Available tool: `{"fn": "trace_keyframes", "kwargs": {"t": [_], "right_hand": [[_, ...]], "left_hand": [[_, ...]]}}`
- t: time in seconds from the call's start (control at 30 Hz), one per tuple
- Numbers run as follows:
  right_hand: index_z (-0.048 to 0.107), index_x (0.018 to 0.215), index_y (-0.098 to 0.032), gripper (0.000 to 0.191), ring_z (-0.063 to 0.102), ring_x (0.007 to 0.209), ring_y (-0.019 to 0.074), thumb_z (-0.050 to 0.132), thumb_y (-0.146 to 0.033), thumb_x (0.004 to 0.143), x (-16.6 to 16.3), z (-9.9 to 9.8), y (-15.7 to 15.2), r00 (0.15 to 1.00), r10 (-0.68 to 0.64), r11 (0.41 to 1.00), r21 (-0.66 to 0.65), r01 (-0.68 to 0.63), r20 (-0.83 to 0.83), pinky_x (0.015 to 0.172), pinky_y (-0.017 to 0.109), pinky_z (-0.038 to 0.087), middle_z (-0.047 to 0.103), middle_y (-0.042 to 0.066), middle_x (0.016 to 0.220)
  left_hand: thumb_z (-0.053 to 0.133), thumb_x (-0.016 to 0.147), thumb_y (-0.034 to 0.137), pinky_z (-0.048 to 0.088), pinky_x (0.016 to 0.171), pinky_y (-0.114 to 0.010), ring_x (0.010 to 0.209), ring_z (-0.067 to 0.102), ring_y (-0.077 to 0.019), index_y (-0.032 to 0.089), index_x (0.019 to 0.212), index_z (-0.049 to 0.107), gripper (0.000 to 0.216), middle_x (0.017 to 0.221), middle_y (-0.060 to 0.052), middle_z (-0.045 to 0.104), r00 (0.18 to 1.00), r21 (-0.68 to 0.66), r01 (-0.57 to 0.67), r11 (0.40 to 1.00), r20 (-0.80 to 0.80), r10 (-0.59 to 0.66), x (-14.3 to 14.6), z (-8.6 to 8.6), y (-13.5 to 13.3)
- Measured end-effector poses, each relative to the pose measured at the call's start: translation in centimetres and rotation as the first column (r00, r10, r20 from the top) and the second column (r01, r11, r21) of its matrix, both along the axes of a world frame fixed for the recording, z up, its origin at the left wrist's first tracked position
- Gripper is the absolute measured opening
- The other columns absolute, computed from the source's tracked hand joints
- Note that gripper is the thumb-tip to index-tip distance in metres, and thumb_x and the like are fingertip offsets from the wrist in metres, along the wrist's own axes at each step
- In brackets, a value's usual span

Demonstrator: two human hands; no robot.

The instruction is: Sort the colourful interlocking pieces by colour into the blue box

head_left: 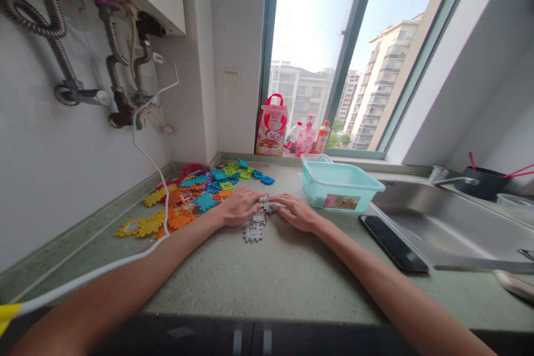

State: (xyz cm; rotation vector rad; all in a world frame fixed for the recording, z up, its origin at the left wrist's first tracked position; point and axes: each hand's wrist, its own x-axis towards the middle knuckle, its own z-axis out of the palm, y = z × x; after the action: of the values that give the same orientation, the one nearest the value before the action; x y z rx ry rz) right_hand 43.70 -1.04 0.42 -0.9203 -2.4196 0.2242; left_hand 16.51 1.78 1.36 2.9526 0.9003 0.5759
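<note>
Both my hands rest on the green counter over a small row of grey interlocking puzzle tiles. My left hand lies curled over the tiles' left end, fingertips on a grey tile. My right hand presses its fingers on a grey tile between the two hands. A pile of coloured tiles, yellow, orange, blue and green, spreads out left of my left hand.
A light blue plastic tub stands just right of my right hand. A black phone lies beside the steel sink. A white cable hangs across the counter's left. Bottles and a red bag stand on the window sill.
</note>
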Motion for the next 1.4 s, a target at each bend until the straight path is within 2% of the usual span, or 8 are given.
{"fn": "trace_keyframes", "kwargs": {"t": [0.17, 0.3, 0.43, 0.57, 0.7, 0.9, 1.07, 1.4], "right_hand": [[0.063, 0.141, -0.020, 0.050, 0.058, 0.135, 0.0301, 0.062, -0.044, 0.097, 1.7, 0.6, 0.1, 0.996, -0.010, 0.998, -0.059, 0.016, 0.089, 0.116, 0.049, 0.044, 0.062, 0.016, 0.146], [0.070, 0.131, -0.019, 0.056, 0.070, 0.108, 0.0302, 0.073, -0.053, 0.086, 3.2, 1.8, -0.1, 0.969, -0.132, 0.985, -0.082, 0.151, 0.210, 0.101, 0.045, 0.054, 0.073, 0.015, 0.121], [0.071, 0.129, -0.022, 0.051, 0.072, 0.089, 0.0241, 0.076, -0.042, 0.083, 4.2, 2.2, 0.1, 0.948, -0.193, 0.969, -0.104, 0.225, 0.254, 0.087, 0.037, 0.056, 0.076, 0.008, 0.102], [0.066, 0.133, -0.023, 0.053, 0.070, 0.097, 0.0237, 0.074, -0.029, 0.081, 3.9, 2.1, 0.2, 0.959, -0.236, 0.972, 0.027, 0.235, 0.157, 0.092, 0.038, 0.055, 0.073, 0.008, 0.111], [0.065, 0.129, -0.025, 0.048, 0.067, 0.110, 0.0248, 0.067, -0.018, 0.082, 2.4, 2.1, -0.5, 0.988, -0.153, 0.980, 0.134, 0.148, 0.028, 0.100, 0.039, 0.052, 0.070, 0.008, 0.121], [0.068, 0.123, -0.024, 0.044, 0.068, 0.112, 0.0254, 0.068, -0.016, 0.080, 1.2, 1.1, -0.8, 0.999, -0.006, 1.000, -0.017, 0.007, 0.040, 0.103, 0.039, 0.051, 0.071, 0.008, 0.122], [0.073, 0.115, -0.023, 0.036, 0.068, 0.108, 0.0243, 0.070, -0.018, 0.080, 1.7, 0.5, 0.0, 0.998, 0.041, 0.993, -0.111, -0.036, 0.038, 0.098, 0.037, 0.052, 0.073, 0.008, 0.118], [0.072, 0.101, -0.022, 0.025, 0.067, 0.085, 0.0188, 0.079, -0.026, 0.077, 1.4, 0.2, 0.2, 0.997, -0.069, 0.991, -0.114, 0.073, 0.040, 0.083, 0.031, 0.052, 0.073, 0.003, 0.097]], "left_hand": [[0.040, 0.107, 0.040, 0.037, 0.114, -0.046, 0.121, 0.060, -0.0284, 0.022, 0.140, 0.060, 0.043, 0.127, -0.010, 0.071, 0.994, 0.017, 0.110, 0.994, 0.012, -0.110, -0.1, 0.9, -0.5], [0.040, 0.107, 0.040, 0.039, 0.112, -0.046, 0.122, 0.059, -0.0286, 0.022, 0.134, 0.065, 0.042, 0.125, -0.011, 0.071, 0.991, 0.054, 0.136, 0.989, 0.015, -0.137, -0.3, 0.8, -0.6], [0.042, 0.105, 0.043, 0.039, 0.110, -0.046, 0.116, 0.061, -0.0282, 0.024, 0.123, 0.071, 0.039, 0.117, -0.011, 0.072, 0.982, 0.061, 0.186, 0.981, -0.006, -0.186, -0.9, 0.9, -0.6], [0.051, 0.101, 0.054, 0.042, 0.106, -0.044, 0.110, 0.062, -0.0281, 0.025, 0.117, 0.073, 0.040, 0.112, -0.011, 0.072, 0.979, 0.040, 0.201, 0.979, -0.022, -0.201, -1.3, 1.0, -0.7], [0.055, 0.099, 0.059, 0.040, 0.112, -0.046, 0.123, 0.059, -0.0308, 0.029, 0.126, 0.072, 0.044, 0.129, -0.011, 0.068, 0.984, 0.027, 0.170, 0.985, -0.050, -0.168, -1.2, 1.0, -0.8], [0.054, 0.100, 0.062, 0.026, 0.125, -0.053, 0.155, 0.030, -0.0356, 0.037, 0.145, 0.061, 0.052, 0.170, -0.006, 0.032, 0.982, -0.019, 0.166, 0.986, -0.083, -0.167, -1.2, 0.6, -0.7], [0.046, 0.102, 0.065, 0.024, 0.126, -0.052, 0.155, 0.033, -0.0333, 0.029, 0.157, 0.045, 0.066, 0.164, -0.010, 0.044, 0.992, -0.092, 0.077, 0.993, -0.097, -0.086, -1.1, 0.5, -0.4], [0.041, 0.103, 0.068, 0.028, 0.123, -0.045, 0.150, 0.041, -0.0319, 0.025, 0.157, 0.043, 0.069, 0.158, -0.012, 0.051, 0.994, -0.089, 0.042, 0.995, -0.092, -0.050, -1.1, 0.1, -0.1]]}}
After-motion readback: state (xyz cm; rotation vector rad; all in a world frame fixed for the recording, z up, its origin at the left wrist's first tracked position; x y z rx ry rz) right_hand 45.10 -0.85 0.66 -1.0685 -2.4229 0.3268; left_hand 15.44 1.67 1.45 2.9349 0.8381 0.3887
